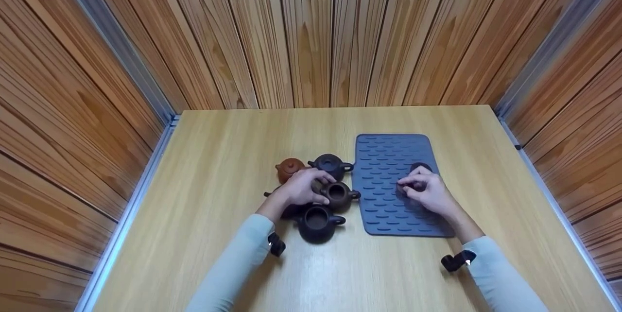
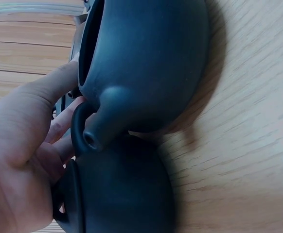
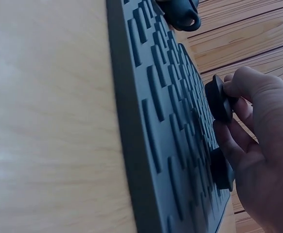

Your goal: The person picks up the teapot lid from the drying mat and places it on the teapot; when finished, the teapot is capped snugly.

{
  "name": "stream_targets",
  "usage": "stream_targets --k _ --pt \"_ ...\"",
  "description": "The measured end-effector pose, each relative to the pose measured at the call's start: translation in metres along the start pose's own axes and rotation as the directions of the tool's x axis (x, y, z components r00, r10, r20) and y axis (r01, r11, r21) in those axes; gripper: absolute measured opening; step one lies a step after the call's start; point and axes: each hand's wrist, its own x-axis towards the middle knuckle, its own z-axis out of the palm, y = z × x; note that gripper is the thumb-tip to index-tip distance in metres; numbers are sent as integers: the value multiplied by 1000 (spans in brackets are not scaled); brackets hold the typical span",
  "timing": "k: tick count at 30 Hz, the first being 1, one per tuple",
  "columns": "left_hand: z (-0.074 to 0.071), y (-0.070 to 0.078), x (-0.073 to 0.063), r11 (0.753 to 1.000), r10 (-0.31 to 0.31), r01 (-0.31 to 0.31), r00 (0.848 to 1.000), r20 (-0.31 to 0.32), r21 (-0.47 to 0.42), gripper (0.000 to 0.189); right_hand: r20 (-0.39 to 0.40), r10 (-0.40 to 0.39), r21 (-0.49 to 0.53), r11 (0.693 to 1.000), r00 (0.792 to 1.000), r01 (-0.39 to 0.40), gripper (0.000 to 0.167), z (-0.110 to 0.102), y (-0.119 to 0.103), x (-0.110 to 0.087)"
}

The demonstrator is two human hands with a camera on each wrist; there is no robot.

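My left hand (image 1: 306,187) curls its thumb and fingers around the spout side of a lidless brown teapot (image 1: 341,200). Close to the wrist, a black lidless teapot (image 1: 316,234) stands nearer me, and a dark lidded teapot (image 2: 127,194) lies partly hidden under the hand. In the left wrist view those two pots cover much of the grip. Over the grey ridged mat (image 1: 384,156), my right hand (image 1: 430,193) pinches a small dark lid (image 3: 218,101) between thumb and fingers, tilted on edge. Another dark lid (image 3: 221,170) rests on the mat beside that hand.
Behind the left hand stand a reddish-brown lidded teapot (image 1: 290,168) and a black teapot (image 1: 330,166) whose handle reaches the mat's left edge. The pots are crowded closely together on the wooden table (image 1: 233,147). Wood-panelled walls (image 1: 311,35) enclose the table's back and sides.
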Motion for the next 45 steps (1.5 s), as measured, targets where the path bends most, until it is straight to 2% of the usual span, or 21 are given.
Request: stream_targets --k 1,5,7,12,14,17,20,22,27,28,32,40,45 --pt "1 -1 1 1000 -3 3 1000 3 -5 50 -5 1 -1 1000 1000 -1 22 0 -1 1" --pt "-12 21 -6 1000 -20 21 999 27 -23 51 -28 2 0 1000 1000 -2 22 0 -7 4" --pt "-7 12 -4 1000 11 -11 1000 15 0 53 -42 -5 11 1000 999 5 20 1 -10 5" --pt "-7 15 -7 1000 10 -10 1000 -1 25 52 -58 -27 42 999 998 29 17 2 -18 9" --pt "-15 32 -11 999 -33 33 999 16 -9 50 -55 -34 44 998 998 37 16 3 -21 10" --pt "-14 32 -11 999 -47 48 999 22 -21 51 -43 -45 47 998 998 47 17 4 -25 12" --pt "-13 30 -10 999 -41 42 999 20 -16 51 -32 -61 44 997 998 63 18 6 -29 14" --pt "-5 14 -5 1000 -6 6 1000 4 10 52 -25 -72 41 997 997 73 19 7 -32 15" --pt "11 -21 7 999 36 -35 999 -17 18 54 12 -78 14 997 997 78 20 11 -42 16" --pt "11 -20 6 1000 25 -25 1000 -13 4 54 25 -75 9 997 997 75 21 12 -44 17" --pt "17 -33 11 1000 28 -28 1000 -12 -11 56 66 -71 2 998 995 71 20 18 -52 19" --pt "16 -28 10 1000 -4 4 1000 -1 -1 57 84 -92 -23 995 992 95 19 31 -67 26" --pt "14 -22 11 1000 -29 29 1000 4 10 57 106 -113 4 994 988 113 18 42 -77 31"
